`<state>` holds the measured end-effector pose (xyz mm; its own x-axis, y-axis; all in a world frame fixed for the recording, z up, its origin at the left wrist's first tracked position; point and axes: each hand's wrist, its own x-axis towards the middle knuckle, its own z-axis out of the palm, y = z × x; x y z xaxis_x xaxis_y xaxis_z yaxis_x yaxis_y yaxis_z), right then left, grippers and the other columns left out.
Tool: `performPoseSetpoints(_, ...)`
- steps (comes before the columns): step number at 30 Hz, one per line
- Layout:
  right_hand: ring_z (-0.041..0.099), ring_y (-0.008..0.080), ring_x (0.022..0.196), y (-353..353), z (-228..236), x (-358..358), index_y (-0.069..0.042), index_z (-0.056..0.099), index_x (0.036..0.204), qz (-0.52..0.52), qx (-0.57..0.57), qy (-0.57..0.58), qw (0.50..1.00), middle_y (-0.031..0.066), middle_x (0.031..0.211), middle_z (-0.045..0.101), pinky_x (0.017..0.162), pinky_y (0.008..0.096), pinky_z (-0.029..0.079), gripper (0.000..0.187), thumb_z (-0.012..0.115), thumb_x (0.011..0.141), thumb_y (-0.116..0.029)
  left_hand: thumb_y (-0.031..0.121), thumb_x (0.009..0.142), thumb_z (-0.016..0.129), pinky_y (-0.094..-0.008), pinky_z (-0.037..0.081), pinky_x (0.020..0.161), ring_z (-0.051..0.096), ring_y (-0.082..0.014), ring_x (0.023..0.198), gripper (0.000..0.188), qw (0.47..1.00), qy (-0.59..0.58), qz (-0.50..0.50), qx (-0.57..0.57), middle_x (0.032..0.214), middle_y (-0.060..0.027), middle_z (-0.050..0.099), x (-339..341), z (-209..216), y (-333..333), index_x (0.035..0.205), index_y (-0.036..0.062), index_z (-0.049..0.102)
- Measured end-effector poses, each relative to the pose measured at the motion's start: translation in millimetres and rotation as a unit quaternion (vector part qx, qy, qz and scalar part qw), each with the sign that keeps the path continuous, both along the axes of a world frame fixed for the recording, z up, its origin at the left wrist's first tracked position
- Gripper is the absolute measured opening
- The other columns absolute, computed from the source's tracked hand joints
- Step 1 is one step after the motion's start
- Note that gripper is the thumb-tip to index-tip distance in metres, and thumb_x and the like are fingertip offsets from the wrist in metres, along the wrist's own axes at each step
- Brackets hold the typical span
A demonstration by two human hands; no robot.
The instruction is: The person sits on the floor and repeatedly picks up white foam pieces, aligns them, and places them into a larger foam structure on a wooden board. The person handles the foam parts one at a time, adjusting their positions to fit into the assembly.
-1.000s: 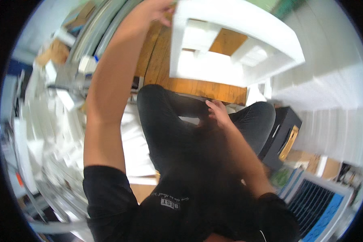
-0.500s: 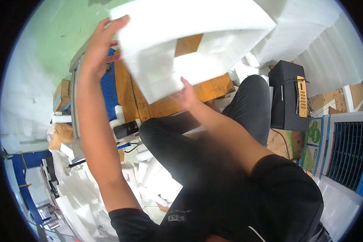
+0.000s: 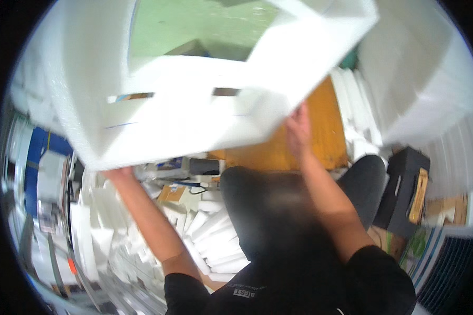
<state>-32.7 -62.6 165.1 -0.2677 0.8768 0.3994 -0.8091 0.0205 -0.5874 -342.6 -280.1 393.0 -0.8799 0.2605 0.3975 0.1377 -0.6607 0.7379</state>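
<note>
A large white foam box (image 3: 178, 131) is lifted in front of me, its open side tilted toward me. One end has a wide opening, and two narrow slots pierce a panel; thin blue lines mark the foam. My left hand (image 3: 120, 172) supports the near left corner from below, its fingers mostly hidden behind the foam. At the lower right edge, my right hand (image 3: 298, 128) grips the box, its fingers partly out of sight. Beneath the right side lies an orange-brown wooden board (image 3: 320, 136), in front of my crossed legs.
White foam offcuts (image 3: 215, 236) are heaped at my left, near a dark phone-like object (image 3: 204, 166). A black box (image 3: 402, 191) stands beside my right knee, with a vented unit (image 3: 449, 273) behind it. Tall white foam stacks (image 3: 420, 73) rise at the right.
The box has swung left and turned, showing more of its inside and slots. My left hand has moved down to its near left corner; my right hand has shifted right along its edge.
</note>
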Motion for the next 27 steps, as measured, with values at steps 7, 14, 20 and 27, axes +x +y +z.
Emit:
performPoseSetpoints(7, 0.051, 0.0313, 0.136, -21, 19, 11, 0.003, 0.023, 0.159, -0.168, 0.03, -0.28, 0.945, 0.0222, 0.153, 0.045, 0.117, 0.0443, 0.04, 0.107, 0.088, 0.073, 0.003, 0.074, 0.097, 0.037, -0.0587, 0.034, 0.12, 0.043, -0.0434, 0.144, 0.09, 0.986, -0.115, 0.021, 0.119, 0.156, -0.0194, 0.047, 22, -98, -106, 0.158, 0.0083, 0.04)
performPoseSetpoints(14, 0.048, 0.0432, 0.134, -155, 123, -28, -0.001, 0.019, 0.159, -0.119, 0.18, -0.095, 0.972, 0.0277, 0.152, 0.038, 0.111, 0.057, 0.046, 0.1, 0.076, 0.078, -0.014, 0.085, 0.085, 0.054, -0.0565, 0.037, 0.118, 0.043, -0.0369, 0.145, 0.11, 0.967, 0.119, -0.223, 0.037, 0.16, -0.014, 0.043, 102, -96, -163, 0.162, 0.0096, 0.03)
performPoseSetpoints(20, 0.051, 0.0436, 0.13, -273, 157, -35, 0.004, 0.019, 0.158, -0.003, 0.283, -0.136, 0.949, 0.0314, 0.148, 0.04, 0.106, 0.0554, 0.049, 0.101, 0.075, 0.081, -0.026, 0.083, 0.085, 0.057, -0.0562, 0.039, 0.117, 0.044, -0.0359, 0.144, 0.109, 0.975, 0.054, -0.202, 0.074, 0.16, -0.0142, 0.042, 156, -138, -205, 0.161, 0.0088, 0.03)
performPoseSetpoints(27, 0.043, 0.0406, 0.139, -349, 130, -38, 0.0, 0.028, 0.159, 0.154, 0.442, 0.009, 0.884, 0.0286, 0.155, 0.036, 0.111, 0.0552, 0.041, 0.096, 0.077, 0.086, -0.04, 0.08, 0.086, 0.06, -0.0559, 0.04, 0.116, 0.045, -0.0347, 0.143, 0.108, 0.977, 0.064, -0.093, 0.181, 0.16, -0.0143, 0.042, 186, -157, -306, 0.161, 0.008, 0.03)
